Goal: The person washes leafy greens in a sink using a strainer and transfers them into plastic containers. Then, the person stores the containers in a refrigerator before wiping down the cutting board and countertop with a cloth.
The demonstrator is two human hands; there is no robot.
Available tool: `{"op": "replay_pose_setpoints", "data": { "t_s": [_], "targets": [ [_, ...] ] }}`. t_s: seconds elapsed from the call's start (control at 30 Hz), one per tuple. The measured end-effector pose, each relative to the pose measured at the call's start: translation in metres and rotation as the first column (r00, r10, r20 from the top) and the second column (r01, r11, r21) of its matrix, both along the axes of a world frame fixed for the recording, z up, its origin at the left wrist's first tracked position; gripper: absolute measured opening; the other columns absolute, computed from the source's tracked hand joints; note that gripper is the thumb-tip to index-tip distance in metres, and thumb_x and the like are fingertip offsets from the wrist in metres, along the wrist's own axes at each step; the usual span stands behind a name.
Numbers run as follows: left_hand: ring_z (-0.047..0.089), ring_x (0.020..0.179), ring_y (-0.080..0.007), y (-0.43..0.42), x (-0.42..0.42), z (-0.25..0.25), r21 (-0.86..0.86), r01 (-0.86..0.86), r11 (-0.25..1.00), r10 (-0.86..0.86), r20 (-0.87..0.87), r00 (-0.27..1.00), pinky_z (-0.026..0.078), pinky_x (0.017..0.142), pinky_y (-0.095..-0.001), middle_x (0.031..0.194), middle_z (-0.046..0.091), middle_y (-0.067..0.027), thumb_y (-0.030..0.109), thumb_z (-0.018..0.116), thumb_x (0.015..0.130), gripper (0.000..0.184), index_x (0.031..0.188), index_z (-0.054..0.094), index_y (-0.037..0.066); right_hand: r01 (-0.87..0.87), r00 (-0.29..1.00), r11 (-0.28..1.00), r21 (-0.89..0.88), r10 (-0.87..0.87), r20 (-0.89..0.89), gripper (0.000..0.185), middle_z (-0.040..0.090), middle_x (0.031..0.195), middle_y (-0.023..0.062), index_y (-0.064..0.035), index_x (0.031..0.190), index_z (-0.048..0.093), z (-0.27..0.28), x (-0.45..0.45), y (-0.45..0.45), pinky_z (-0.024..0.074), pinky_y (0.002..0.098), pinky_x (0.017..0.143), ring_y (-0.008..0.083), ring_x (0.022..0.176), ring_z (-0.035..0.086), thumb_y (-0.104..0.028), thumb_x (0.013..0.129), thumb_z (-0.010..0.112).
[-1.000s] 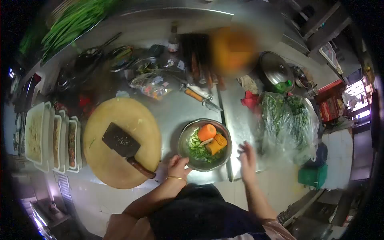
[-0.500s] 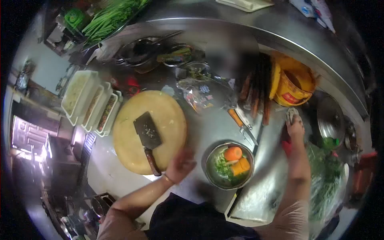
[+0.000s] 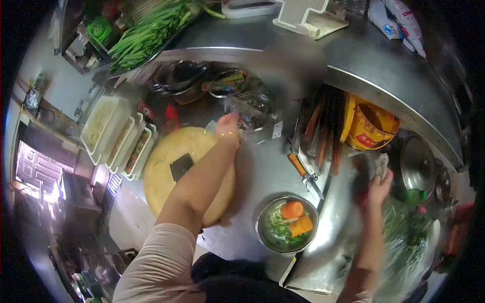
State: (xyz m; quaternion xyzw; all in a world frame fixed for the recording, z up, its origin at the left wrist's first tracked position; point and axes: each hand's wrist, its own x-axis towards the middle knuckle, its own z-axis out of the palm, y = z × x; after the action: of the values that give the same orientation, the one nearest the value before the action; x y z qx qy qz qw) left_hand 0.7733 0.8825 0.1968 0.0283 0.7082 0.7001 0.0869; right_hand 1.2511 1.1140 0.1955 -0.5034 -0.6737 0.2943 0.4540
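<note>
My left hand (image 3: 227, 124) reaches over the round chopping board (image 3: 156, 194) to its far edge. Its fingers are closed on the edge of a clear plastic bag (image 3: 245, 112). Under my left forearm a cleaver (image 3: 181, 166) lies on the board, mostly hidden. My right hand (image 3: 380, 186), off to the right, grips a crumpled whitish cloth (image 3: 382, 165) above the steel counter. Between my arms stands a metal bowl (image 3: 261, 227) with chopped greens, an orange carrot piece (image 3: 292, 210) and a yellow-orange chunk (image 3: 301, 226).
Stacked white containers (image 3: 103, 126) stand at the left. A knife with an orange handle (image 3: 298, 164) lies behind the bowl. A yellow bucket (image 3: 371, 123) sits at the back right, near a pot lid (image 3: 418, 161) and bagged greens (image 3: 404, 227). A steel shelf (image 3: 242, 35) overhangs the back.
My left hand has moved from the board's near edge to the far side and taken hold of the plastic bag, which is bunched up leftward. My right hand has shifted slightly with the cloth.
</note>
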Motion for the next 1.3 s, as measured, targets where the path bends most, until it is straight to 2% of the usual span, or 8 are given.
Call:
{"op": "replay_pose_setpoints", "data": {
  "t_s": [0.1, 0.2, 0.57, 0.67, 0.77, 1.07, 1.17, 1.3],
  "targets": [
    [0.064, 0.086, -0.0254, 0.021, -0.015, 0.008, -0.579, -0.353, 0.734, 0.214, -0.296, 0.931, 0.051, 0.074, -0.0357, 0.107, 0.064, -0.0119, 0.024, 0.069, 0.079, 0.052, 0.125, 0.052, 0.008, -0.062, 0.911, 0.998, -0.002, 0.056, -0.409, 0.040, 0.051, 0.117, 0.0093, -0.0010, 0.124, 0.042, 0.018, 0.007, -0.051, 0.0392, 0.0311, 0.094, 0.0191, 0.105, 0.051, 0.000, 0.085, 0.050],
    [0.063, 0.094, -0.0300, 0.049, -0.089, -0.115, -0.208, -0.031, 0.978, 0.125, 0.459, 0.880, 0.050, 0.080, -0.0382, 0.117, 0.060, -0.0125, 0.031, 0.066, 0.079, 0.055, 0.129, 0.051, 0.012, -0.060, 0.893, 0.996, -0.072, 0.022, -0.450, 0.041, 0.049, 0.120, 0.0090, -0.0007, 0.128, 0.039, 0.065, -0.008, -0.152, 0.0364, 0.0313, 0.097, 0.0184, 0.109, 0.048, -0.003, 0.088, 0.050],
    [0.058, 0.091, -0.0272, -0.089, -0.015, 0.110, 0.433, -0.043, 0.901, -0.295, 0.681, 0.670, 0.049, 0.071, -0.0451, 0.101, 0.058, -0.0070, 0.007, 0.063, 0.077, 0.032, 0.107, 0.054, 0.011, -0.483, 0.876, 0.868, -0.115, 0.482, -0.039, 0.030, 0.057, 0.101, 0.0151, -0.0010, 0.106, 0.055, 0.094, -0.168, -0.369, 0.0473, 0.0334, 0.078, 0.0252, 0.092, 0.056, 0.000, 0.076, 0.057],
    [0.057, 0.097, -0.0276, -0.202, -0.010, 0.125, 0.615, 0.054, 0.787, -0.486, 0.563, 0.668, 0.049, 0.082, -0.0483, 0.106, 0.057, -0.0066, 0.005, 0.061, 0.079, 0.036, 0.112, 0.052, 0.013, -0.779, 0.617, 0.615, 0.124, 0.715, 0.328, 0.029, 0.059, 0.096, 0.0174, -0.0062, 0.100, 0.062, 0.108, -0.230, -0.397, 0.0484, 0.0376, 0.072, 0.0298, 0.084, 0.058, -0.003, 0.071, 0.062],
    [0.054, 0.105, -0.0260, -0.324, 0.018, 0.165, 0.659, 0.114, 0.744, -0.498, 0.431, 0.752, 0.047, 0.091, -0.0440, 0.118, 0.051, -0.0076, 0.003, 0.056, 0.080, 0.051, 0.129, 0.042, 0.010, -0.875, 0.260, 0.435, -0.211, 0.791, 0.554, 0.043, 0.056, 0.106, 0.0187, -0.0073, 0.111, 0.056, 0.100, -0.266, -0.456, 0.0462, 0.0409, 0.079, 0.0340, 0.094, 0.055, -0.008, 0.070, 0.066],
    [0.055, 0.080, -0.0159, -0.584, 0.070, 0.069, 0.235, -0.348, 0.908, 0.184, 0.521, 0.833, 0.049, 0.066, -0.0309, 0.097, 0.054, -0.0016, 0.001, 0.051, 0.073, 0.045, 0.117, 0.049, 0.009, -0.667, 0.194, 0.645, -0.372, 0.633, 0.750, 0.076, 0.055, 0.109, 0.0223, -0.0089, 0.130, 0.038, 0.069, -0.298, -0.499, 0.0468, 0.0441, 0.082, 0.0379, 0.094, 0.055, -0.018, 0.065, 0.076],
    [0.057, 0.085, -0.0202, -0.599, 0.063, 0.064, 0.254, -0.377, 0.891, 0.205, 0.515, 0.832, 0.050, 0.071, -0.0335, 0.095, 0.057, -0.0046, 0.014, 0.049, 0.086, 0.032, 0.117, 0.051, 0.007, -0.710, 0.323, 0.584, -0.394, 0.766, 0.555, 0.076, 0.059, 0.104, 0.0162, -0.0087, 0.134, 0.033, 0.088, -0.298, -0.485, 0.0486, 0.0396, 0.079, 0.0324, 0.089, 0.059, -0.009, 0.067, 0.069],
    [0.056, 0.102, -0.0256, -0.650, 0.068, 0.012, 0.418, -0.118, 0.901, -0.054, 0.378, 0.924, 0.047, 0.088, -0.0403, 0.117, 0.056, -0.0096, 0.029, 0.049, 0.090, 0.045, 0.128, 0.045, 0.004, -0.740, 0.536, 0.108, -0.664, 0.691, -0.486, 0.074, 0.056, 0.107, 0.0093, -0.0073, 0.137, 0.029, 0.121, -0.262, -0.465, 0.0474, 0.0335, 0.080, 0.0206, 0.091, 0.057, -0.004, 0.070, 0.062]
  ]
}}
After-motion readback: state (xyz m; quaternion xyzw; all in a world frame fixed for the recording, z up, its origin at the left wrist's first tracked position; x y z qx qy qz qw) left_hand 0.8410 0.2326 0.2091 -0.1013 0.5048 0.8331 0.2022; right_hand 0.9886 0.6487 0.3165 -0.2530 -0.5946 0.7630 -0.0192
